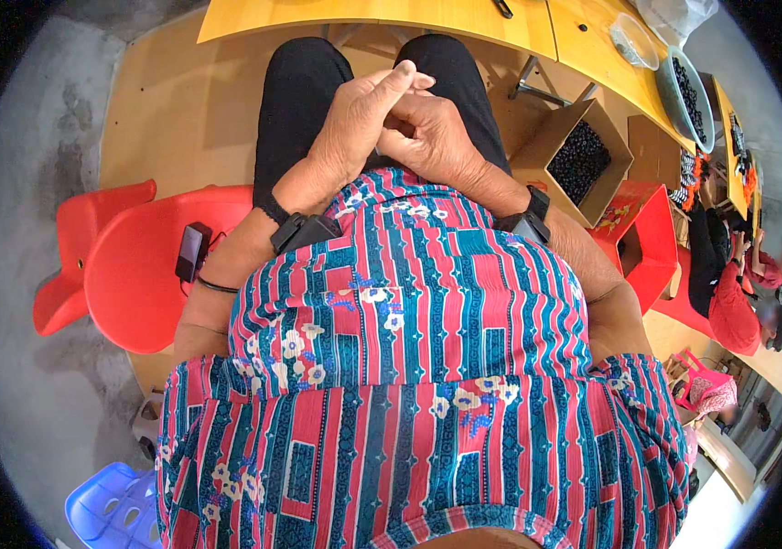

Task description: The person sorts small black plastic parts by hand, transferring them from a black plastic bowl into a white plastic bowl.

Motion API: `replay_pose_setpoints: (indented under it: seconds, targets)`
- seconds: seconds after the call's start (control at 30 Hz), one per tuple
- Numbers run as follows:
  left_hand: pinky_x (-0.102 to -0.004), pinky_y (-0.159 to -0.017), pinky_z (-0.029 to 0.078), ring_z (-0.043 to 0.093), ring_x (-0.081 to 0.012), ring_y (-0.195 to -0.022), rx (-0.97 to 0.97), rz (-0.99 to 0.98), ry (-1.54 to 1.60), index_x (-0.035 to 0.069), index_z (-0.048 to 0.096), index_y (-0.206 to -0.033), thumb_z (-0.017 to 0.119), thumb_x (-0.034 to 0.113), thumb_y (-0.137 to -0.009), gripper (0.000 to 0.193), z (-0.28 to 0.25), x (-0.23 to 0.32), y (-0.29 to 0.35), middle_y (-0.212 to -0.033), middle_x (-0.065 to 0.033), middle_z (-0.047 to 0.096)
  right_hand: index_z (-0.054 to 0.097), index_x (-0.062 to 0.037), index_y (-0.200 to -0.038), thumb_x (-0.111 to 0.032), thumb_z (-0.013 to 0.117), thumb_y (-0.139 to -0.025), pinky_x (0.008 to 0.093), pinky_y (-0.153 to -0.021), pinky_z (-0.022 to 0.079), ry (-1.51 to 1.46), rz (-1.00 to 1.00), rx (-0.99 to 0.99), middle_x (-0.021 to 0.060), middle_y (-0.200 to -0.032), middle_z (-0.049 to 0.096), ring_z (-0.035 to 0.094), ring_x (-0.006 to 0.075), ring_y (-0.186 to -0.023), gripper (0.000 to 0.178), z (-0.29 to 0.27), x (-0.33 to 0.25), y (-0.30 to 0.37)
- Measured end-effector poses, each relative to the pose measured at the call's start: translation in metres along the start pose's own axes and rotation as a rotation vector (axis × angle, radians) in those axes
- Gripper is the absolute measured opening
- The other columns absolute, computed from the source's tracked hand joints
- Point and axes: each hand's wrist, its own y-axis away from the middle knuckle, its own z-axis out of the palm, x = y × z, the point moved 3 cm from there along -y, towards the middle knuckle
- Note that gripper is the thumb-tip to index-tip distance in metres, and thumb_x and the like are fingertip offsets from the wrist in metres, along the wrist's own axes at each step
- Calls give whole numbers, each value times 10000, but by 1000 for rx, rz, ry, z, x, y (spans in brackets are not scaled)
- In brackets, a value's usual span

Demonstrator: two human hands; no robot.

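Observation:
Above my lap, between the black-trousered knees, my two hands meet and touch. My left hand (352, 119) is closed, its thumb lying up along the top and the other fingers mostly hidden on the far side. Against it rests my right hand (435, 137), its fingers curled in and its thumb bent towards the left palm. Whether anything lies inside either hand is hidden. Both wrists wear black bands with a dark boxy device, a left one (304, 232) and a right one (528, 224).
A yellow table (464, 23) stands ahead. To the right are a cardboard box (537, 160) of small black pieces, a basin (670, 87) of similar pieces, and a red box (652, 247). At left, a phone (191, 252) lies on a red chair (134, 274). Farther right, a person (734, 306) in red sits.

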Motion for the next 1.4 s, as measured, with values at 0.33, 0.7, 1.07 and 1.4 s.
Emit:
replay_pose_setpoints:
  seconds: [0.33,0.7,1.07,1.4]
  targets:
    - [-249,-758,497,609,-126,-829,68,69,69,-28,619,-1044,501,298,-936,362,12,1,13,-910,-104,656,626,0,-834,-153,678,-744,243,-515,434,13,-47,116,47,-645,591,558,116,-575,185,6,-3,13]
    - [-266,-796,496,609,-164,-899,81,21,218,-10,588,-1082,393,413,-965,481,9,1,9,-974,-128,639,614,-3,-799,-77,680,-729,205,-500,398,-106,76,91,-11,-622,549,502,43,-566,121,0,-14,8]
    - [-283,-845,474,599,-177,-940,-114,-50,405,7,563,-1130,365,527,-939,589,4,-1,8,-1040,-143,622,643,-23,-897,-100,696,-707,212,-492,422,-27,-30,36,19,-641,583,535,61,-555,212,1,-17,5]
    - [-228,-899,413,537,-128,-1002,-161,179,9,-5,464,-1274,466,540,-901,661,3,5,19,-1077,-92,568,623,-12,-815,-152,698,-742,237,-506,454,-35,41,193,54,-632,581,558,98,-554,175,-9,-13,7]
